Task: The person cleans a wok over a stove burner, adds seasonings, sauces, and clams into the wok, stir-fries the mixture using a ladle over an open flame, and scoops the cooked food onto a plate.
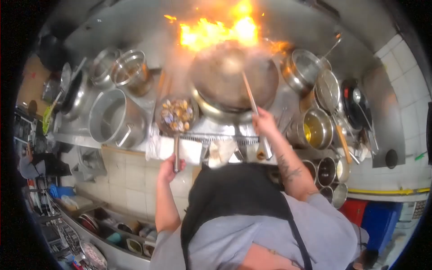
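Note:
My left hand (168,168) is closed around the metal handle of a round, dark strainer (196,118). Several clams (176,114) in their shells fill it. My right hand (263,121) grips the long handle of a wok ladle (249,91); steam blurs its head, which is over the wok. The large round wok (263,83) sits on the burner ahead of me, with tall flames (220,33) rising at its far side. The strainer is just left of the wok, above the stove's front ledge.
A deep pot (108,117) stands at the left, with a steel pot (131,72) behind it. To the right are a pot of yellow liquid (317,130) and a round mesh skimmer (327,90). White cloths (222,152) lie on the front edge. Another person (42,165) is at far left.

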`<act>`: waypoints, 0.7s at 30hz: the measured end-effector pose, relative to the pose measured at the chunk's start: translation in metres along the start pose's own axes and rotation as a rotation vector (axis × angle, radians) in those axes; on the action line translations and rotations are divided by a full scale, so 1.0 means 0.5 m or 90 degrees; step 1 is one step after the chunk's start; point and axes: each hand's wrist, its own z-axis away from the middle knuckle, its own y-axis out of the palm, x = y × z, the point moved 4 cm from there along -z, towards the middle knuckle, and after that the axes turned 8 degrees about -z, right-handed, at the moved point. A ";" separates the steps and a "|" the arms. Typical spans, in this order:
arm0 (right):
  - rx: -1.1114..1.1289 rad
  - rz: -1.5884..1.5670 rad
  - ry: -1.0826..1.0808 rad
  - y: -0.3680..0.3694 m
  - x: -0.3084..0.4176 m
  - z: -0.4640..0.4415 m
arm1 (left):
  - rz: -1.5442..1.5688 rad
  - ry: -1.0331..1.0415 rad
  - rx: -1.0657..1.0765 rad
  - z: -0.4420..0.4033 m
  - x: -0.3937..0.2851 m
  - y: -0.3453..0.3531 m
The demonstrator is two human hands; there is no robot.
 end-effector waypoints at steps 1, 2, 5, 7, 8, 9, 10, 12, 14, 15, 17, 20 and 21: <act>-0.072 0.101 -0.170 0.007 -0.039 -0.005 | 0.000 -0.014 0.012 -0.001 -0.008 0.007; -0.106 0.126 -0.201 0.014 -0.052 0.028 | -0.002 -0.030 0.026 -0.003 -0.016 0.015; -0.061 0.008 -0.005 0.013 0.035 0.174 | 0.084 -0.070 0.070 -0.011 -0.023 0.047; 0.076 -0.108 0.118 -0.025 0.074 0.182 | 0.128 -0.061 0.068 0.017 -0.022 0.089; 0.102 -0.215 0.111 -0.028 0.068 0.138 | 0.124 -0.053 0.052 0.015 -0.020 0.094; 0.126 -0.326 0.107 -0.027 0.051 0.090 | 0.117 -0.049 0.035 0.012 -0.018 0.096; 0.149 -0.431 0.101 -0.022 0.058 0.074 | 0.114 -0.045 0.021 0.012 -0.015 0.101; 0.046 -0.184 -0.039 0.001 0.013 0.025 | 0.118 -0.013 0.047 0.015 0.003 0.103; -0.121 0.150 -0.099 0.008 0.017 0.087 | 0.069 0.033 0.068 0.009 0.017 0.070; -0.139 0.173 -0.177 -0.035 -0.047 0.070 | 0.032 0.043 0.079 0.013 0.033 0.062; -0.054 0.125 -0.039 -0.041 0.021 0.192 | 0.042 0.019 0.060 0.071 0.028 0.082; 0.084 -0.126 0.138 -0.050 0.071 0.193 | 0.112 -0.004 0.069 0.147 0.018 0.116; 0.087 -0.206 0.114 -0.052 0.049 0.138 | 0.120 -0.003 0.092 0.157 0.018 0.117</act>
